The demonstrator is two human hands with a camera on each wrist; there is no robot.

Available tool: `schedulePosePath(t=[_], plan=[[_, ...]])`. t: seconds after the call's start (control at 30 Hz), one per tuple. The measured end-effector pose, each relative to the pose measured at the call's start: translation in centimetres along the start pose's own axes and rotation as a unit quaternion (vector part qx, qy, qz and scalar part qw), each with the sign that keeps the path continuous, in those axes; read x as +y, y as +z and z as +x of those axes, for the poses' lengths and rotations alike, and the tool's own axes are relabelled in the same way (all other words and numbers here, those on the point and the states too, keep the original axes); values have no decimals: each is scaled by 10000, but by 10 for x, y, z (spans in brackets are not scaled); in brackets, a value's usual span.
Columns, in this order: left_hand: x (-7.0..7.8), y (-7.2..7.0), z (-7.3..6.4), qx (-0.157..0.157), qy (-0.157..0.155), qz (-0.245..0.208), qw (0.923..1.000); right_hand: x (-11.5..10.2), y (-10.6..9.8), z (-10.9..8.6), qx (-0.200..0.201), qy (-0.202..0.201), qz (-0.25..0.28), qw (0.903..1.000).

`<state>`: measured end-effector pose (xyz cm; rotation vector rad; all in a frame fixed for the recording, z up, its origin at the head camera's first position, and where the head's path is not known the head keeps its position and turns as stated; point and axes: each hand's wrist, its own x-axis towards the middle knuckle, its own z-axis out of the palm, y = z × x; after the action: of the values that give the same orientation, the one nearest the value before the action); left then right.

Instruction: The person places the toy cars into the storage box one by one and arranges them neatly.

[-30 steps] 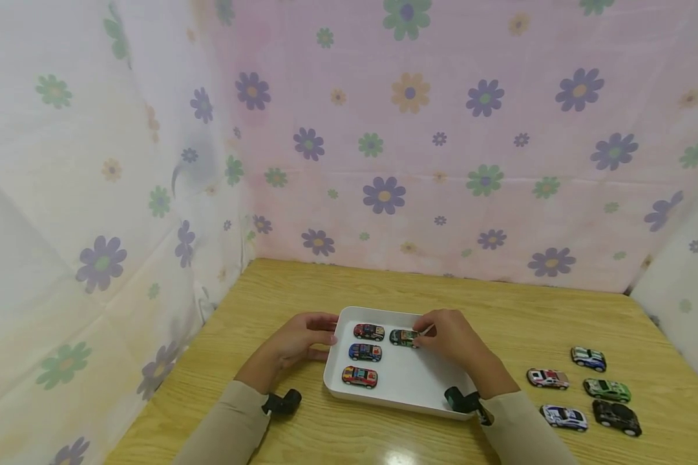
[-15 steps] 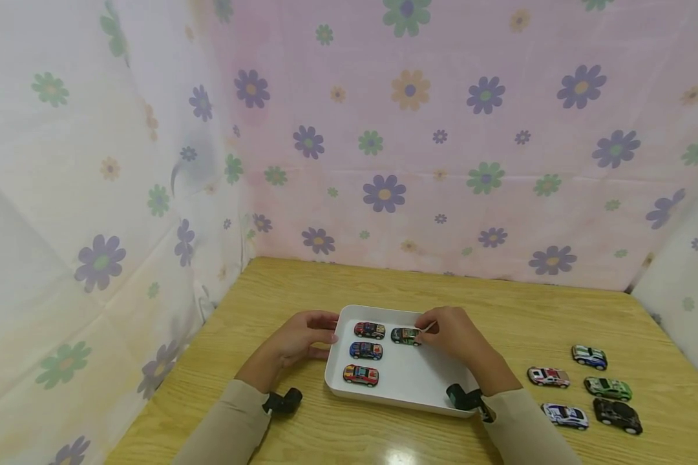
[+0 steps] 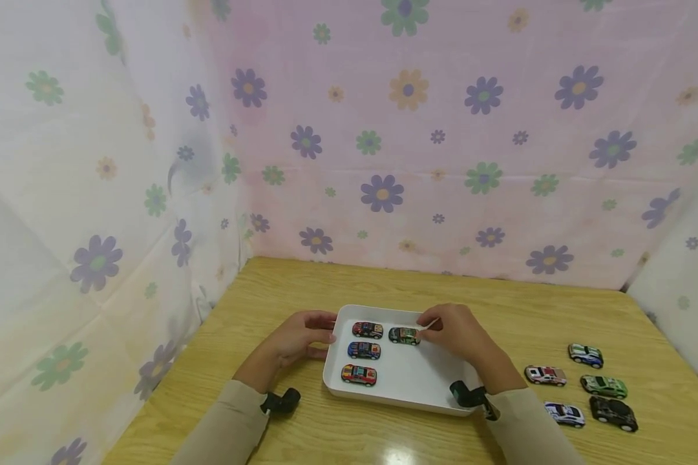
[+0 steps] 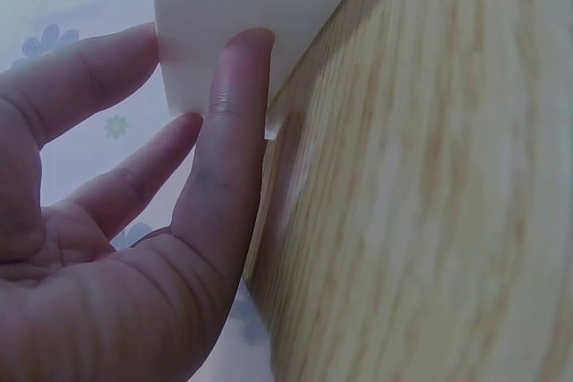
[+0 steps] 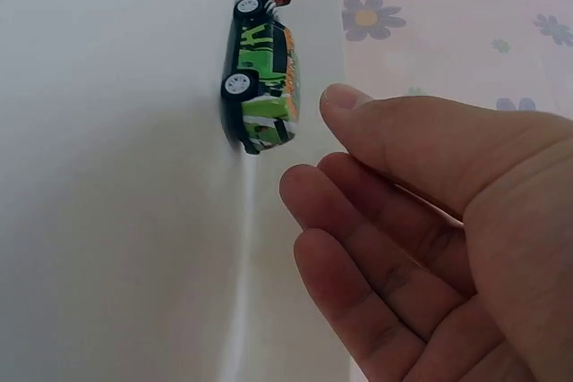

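My left hand (image 3: 295,337) rests at the left end of the white tray (image 3: 410,384), its thumb and fingertips touching the outer wall near a corner, as the left wrist view shows. Over the tray's far right part hovers my right hand (image 3: 456,332), fingers loosely bent and holding nothing. A small gap separates it from the green-and-black toy car (image 5: 264,78), which stands in the tray. Left of that car are a dark red toy car (image 3: 367,330), a blue toy car (image 3: 364,350) and a red-and-yellow toy car (image 3: 359,374), lined up in a column.
On the wooden table (image 3: 302,413), right of the tray, stand several more toy cars, among them a green one (image 3: 603,386), a black one (image 3: 613,413) and a red-and-white one (image 3: 545,375). Flower-printed cloth (image 3: 337,123) hangs behind and at both sides.
My right hand has let go of the green-and-black toy car and drawn slightly to the right. The car stays in the tray. My left hand keeps its place.
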<state>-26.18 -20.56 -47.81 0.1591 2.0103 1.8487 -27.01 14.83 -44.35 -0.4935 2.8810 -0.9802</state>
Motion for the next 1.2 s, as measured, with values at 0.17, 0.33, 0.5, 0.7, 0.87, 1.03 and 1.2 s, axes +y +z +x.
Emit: schedulePosePath(t=[0.17,0.33,0.5,0.7,0.87,1.03,1.2], plan=[[1,0,-1,-11,-29,-12,10000,-2,-12,-7,-23,-240,-78,9997],[1,-1,-1,22,-53,4,10000,2,-27,-17,-38,-462,-133,9988],[1,-1,0,30,-54,13,10000,10,-41,-30,26,-597,-381,9975],[0,-1,1,57,-35,57,10000,28,-57,-46,204,-524,-417,9975],[-1,-1,2,86,-43,70,9999,46,-70,-58,365,-536,-529,9965],[-2,-1,3,118,-57,91,9999,58,-84,-71,450,-290,-565,9970],[-2,-1,3,150,-51,127,9998,73,-104,-81,250,-76,-177,9995]])
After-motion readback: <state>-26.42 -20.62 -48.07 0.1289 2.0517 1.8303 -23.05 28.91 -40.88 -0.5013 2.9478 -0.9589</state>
